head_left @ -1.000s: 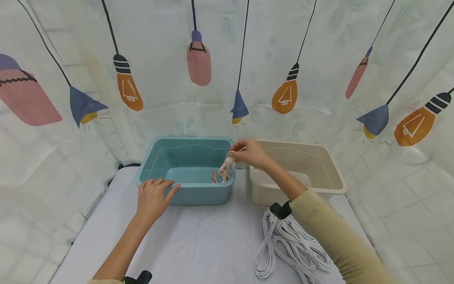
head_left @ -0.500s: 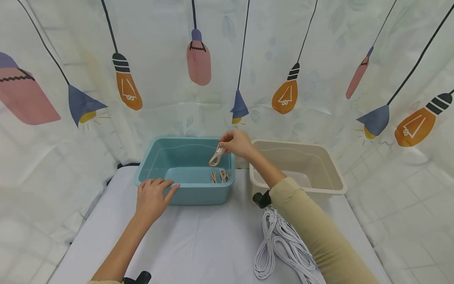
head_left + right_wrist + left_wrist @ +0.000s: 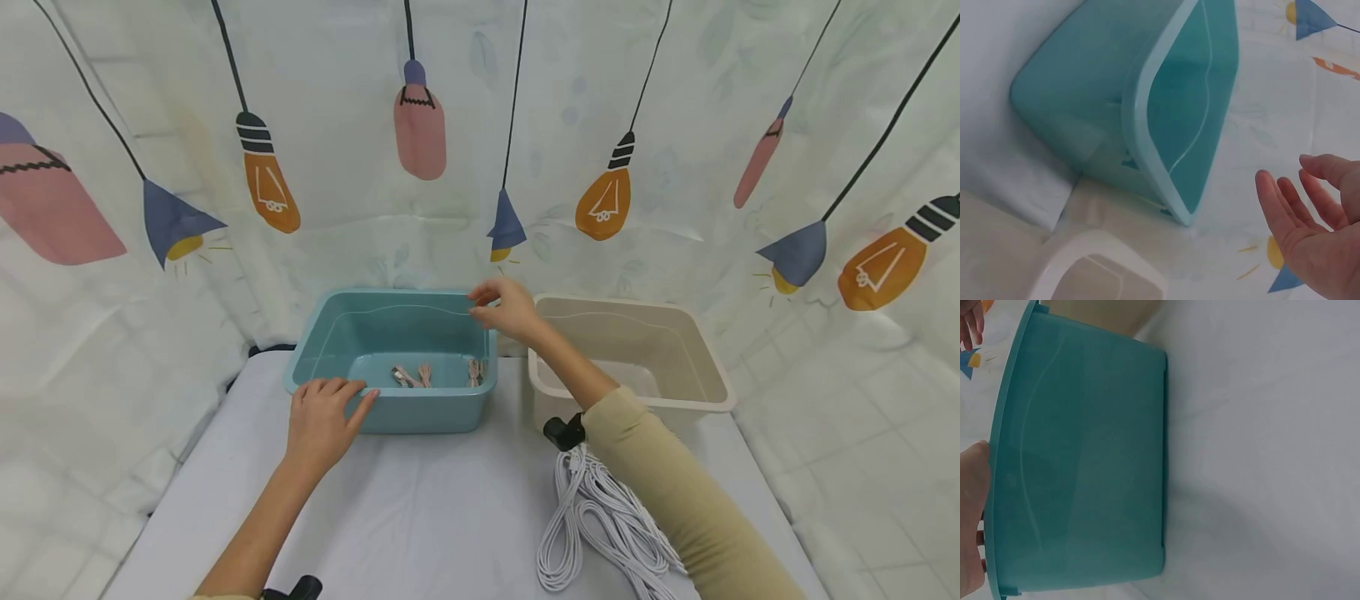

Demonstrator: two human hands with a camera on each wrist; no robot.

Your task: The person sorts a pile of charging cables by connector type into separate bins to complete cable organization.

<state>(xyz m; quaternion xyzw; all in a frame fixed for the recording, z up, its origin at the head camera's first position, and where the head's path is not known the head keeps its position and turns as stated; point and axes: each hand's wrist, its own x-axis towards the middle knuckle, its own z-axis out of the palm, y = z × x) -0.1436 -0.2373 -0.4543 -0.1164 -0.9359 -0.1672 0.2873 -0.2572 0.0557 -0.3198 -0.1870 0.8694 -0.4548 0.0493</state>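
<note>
My left hand rests on the front rim of a blue-green plastic bin, near its left corner, fingers reaching over the edge. In the left wrist view the thumb touches the rim. Over the bin's back right corner hovers my right hand, holding nothing; its fingers are spread and loosely bent in the right wrist view. Inside the bin lie small coiled pinkish cables: one crossed pair near the middle of the front and a bundle at the right. The front wall partly hides them.
A beige bin stands right of the blue-green one. In front of it, several long white cable coils lie on the white-covered table, partly under the right sleeve. A lamp-print curtain hangs close behind.
My right hand has let go of a small pinkish cable bundle, which dropped into the bin. Bundles now lie nearer the bin's middle. The left hand has stayed on the rim.
</note>
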